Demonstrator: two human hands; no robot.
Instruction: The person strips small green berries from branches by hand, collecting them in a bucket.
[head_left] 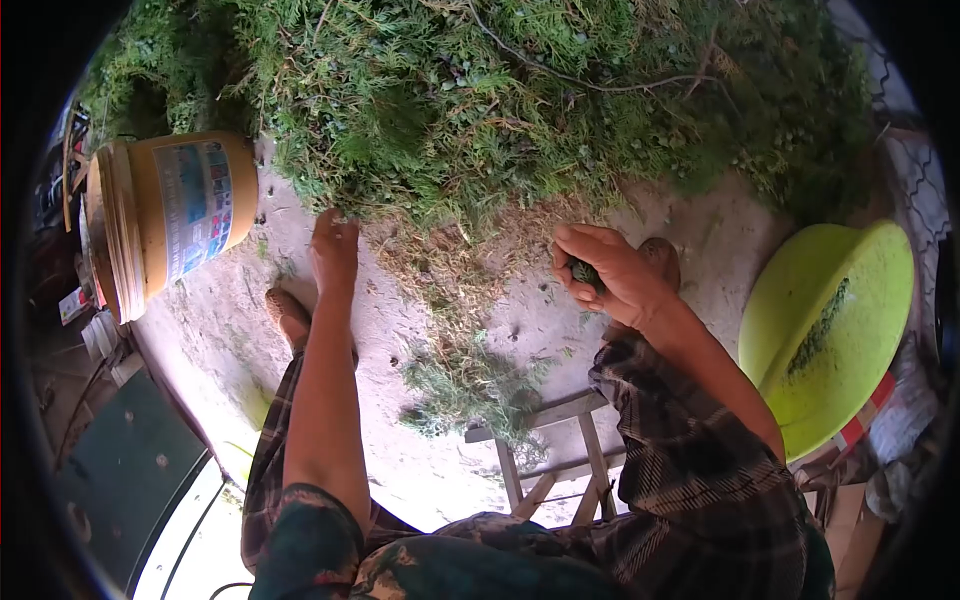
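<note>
A large heap of green conifer branches [480, 110] with small round cones fills the top of the head view. At the heap's lower left edge is my left hand [335, 243], its fingers closed; whatever they hold is too small to make out. My right hand [603, 268] is curled around a small clump of dark green cones [584, 272], held above the floor just below the heap. Dry brown needles [445, 260] lie scattered on the floor between both hands.
A yellow bucket [205, 200] lies on its side at the left. A lime-green basin [870, 320] with some dark green bits stands at the right. Low in the middle are a wooden frame [592, 450] and loose green sprigs [475, 385]. My feet are on the floor on both sides.
</note>
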